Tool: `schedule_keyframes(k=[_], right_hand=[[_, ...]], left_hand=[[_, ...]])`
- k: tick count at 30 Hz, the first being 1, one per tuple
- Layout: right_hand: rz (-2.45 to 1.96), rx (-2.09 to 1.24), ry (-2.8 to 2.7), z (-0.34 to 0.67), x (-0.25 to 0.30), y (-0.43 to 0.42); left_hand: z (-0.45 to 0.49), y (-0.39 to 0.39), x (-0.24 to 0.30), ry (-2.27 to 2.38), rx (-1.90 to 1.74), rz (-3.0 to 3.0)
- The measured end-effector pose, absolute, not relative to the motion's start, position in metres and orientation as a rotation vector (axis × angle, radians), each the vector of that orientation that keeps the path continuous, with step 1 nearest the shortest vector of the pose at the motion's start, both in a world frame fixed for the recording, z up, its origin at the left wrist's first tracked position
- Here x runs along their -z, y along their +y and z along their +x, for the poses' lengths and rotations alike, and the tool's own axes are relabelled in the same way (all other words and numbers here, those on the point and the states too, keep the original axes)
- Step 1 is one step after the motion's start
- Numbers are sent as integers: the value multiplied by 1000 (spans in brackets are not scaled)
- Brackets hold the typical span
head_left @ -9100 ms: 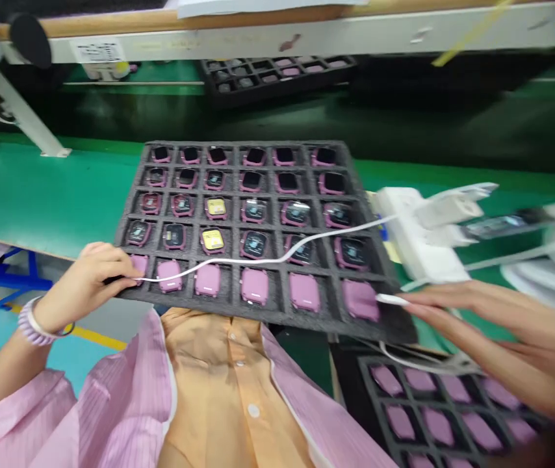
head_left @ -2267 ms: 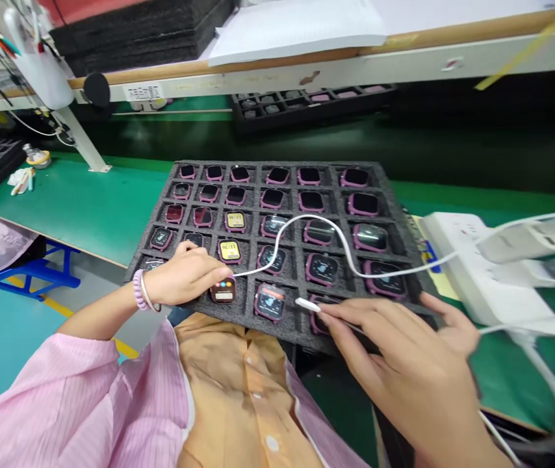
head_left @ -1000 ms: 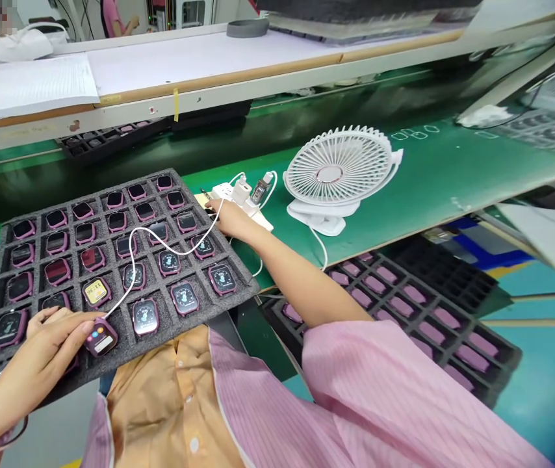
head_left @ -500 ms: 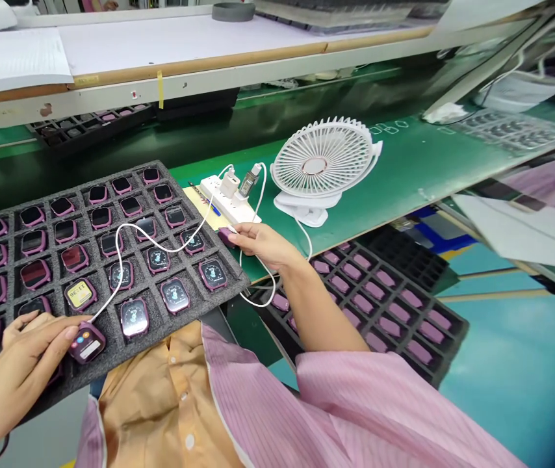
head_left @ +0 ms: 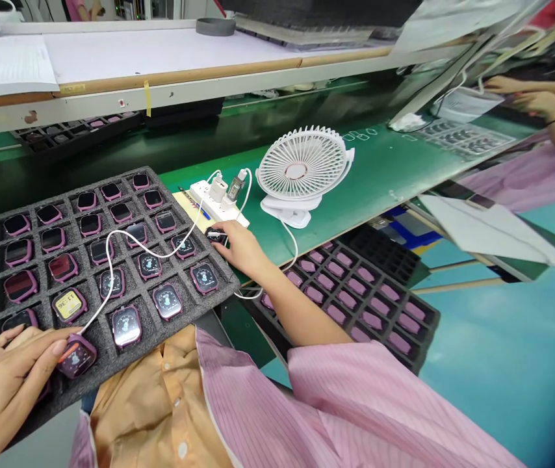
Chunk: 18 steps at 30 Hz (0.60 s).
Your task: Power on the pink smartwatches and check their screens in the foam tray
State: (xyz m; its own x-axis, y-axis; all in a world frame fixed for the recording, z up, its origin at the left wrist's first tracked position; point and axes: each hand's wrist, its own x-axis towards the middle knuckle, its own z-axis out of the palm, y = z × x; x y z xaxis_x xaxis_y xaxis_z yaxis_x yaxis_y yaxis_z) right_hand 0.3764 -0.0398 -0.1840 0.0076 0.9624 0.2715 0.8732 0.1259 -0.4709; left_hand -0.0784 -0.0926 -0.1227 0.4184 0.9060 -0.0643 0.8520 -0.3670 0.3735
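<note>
With thumb and fingers, my left hand (head_left: 19,370) pinches a purple smartwatch case (head_left: 78,357) over the front of the grey foam tray (head_left: 145,335). Its lit screen shows a dark face with an orange band, and a white cable (head_left: 131,235) runs up from its edge. Past the tray's right side, my right hand (head_left: 241,248) is closed on another smartwatch (head_left: 215,235), dark side up and partly covered by the fingers; a white cable lies by it. Rows of purple watches fill the tray's pockets; several screens are lit, one yellow (head_left: 69,304).
A white power strip (head_left: 214,201) with plugged-in adapters stands behind my right hand. Beside it is a white fan (head_left: 301,166). Below right lies a tray of purple pieces (head_left: 358,286). A shelf edge (head_left: 184,81) spans the back. Another person's hands (head_left: 541,104) are at far right.
The left watch's screen has gone from coloured icons to a dark face with an orange band. In my right hand the watch has turned, now showing its dark side. The view has shifted right.
</note>
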Motion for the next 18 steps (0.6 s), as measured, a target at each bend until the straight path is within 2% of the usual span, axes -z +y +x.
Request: schedule_keyframes(k=[10,12,14,16,18], right_hand=[[-2214,122,-2243,352,135,-47],[-2101,41,-2328,350,133,-47],[-1835,-173,-2370,354,135,-47],[-1574,-360,-2303,363,141,-49],[-1478,-393,-2140,376,145,-50]], left_hand=[[-75,-94,121,1516,-280,2298],[-75,-94,121,1513,-283,2287],[-75,-94,122,1512,-277,2287],[-76,-93,123,1515,-289,2286],[-79,-92,124,1509,-302,2282]])
